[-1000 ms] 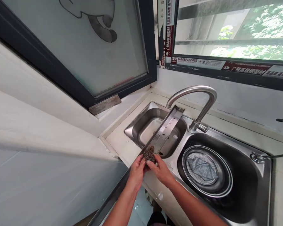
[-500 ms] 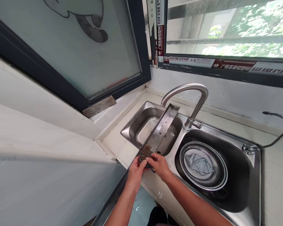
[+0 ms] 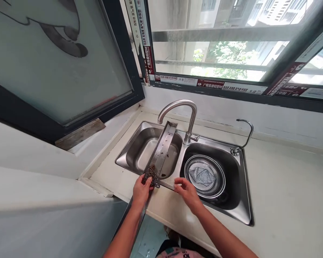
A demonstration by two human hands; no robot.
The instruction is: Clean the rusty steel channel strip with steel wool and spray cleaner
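My left hand [image 3: 142, 190] is closed on a brown, curly steel wool scourer [image 3: 151, 175], just over a long metal channel [image 3: 162, 147]. That channel lies slantwise across the left basin [image 3: 136, 152] and runs down past the counter's front edge, under my left arm. Dark bits of dirt speckle its inner face. Apart from the scourer, my right hand [image 3: 187, 191] hovers over the front rim of the sink with its fingers loosely curled and parted, holding nothing. A small dark loop shows beside the scourer; what it belongs to is unclear.
A curved faucet [image 3: 191, 122] rises between the basins. In the right basin [image 3: 238, 179] sits a round strainer in a bowl [image 3: 223, 179] with a grey cloth [image 3: 204, 177] inside. A thin hooked spout [image 3: 250, 132] stands at the right rear corner. An open window sash [image 3: 104, 64] overhangs the left.
My right hand has let go of the scourer and moved off to the right. The left hand keeps hold of it. The camera view has turned to the right.
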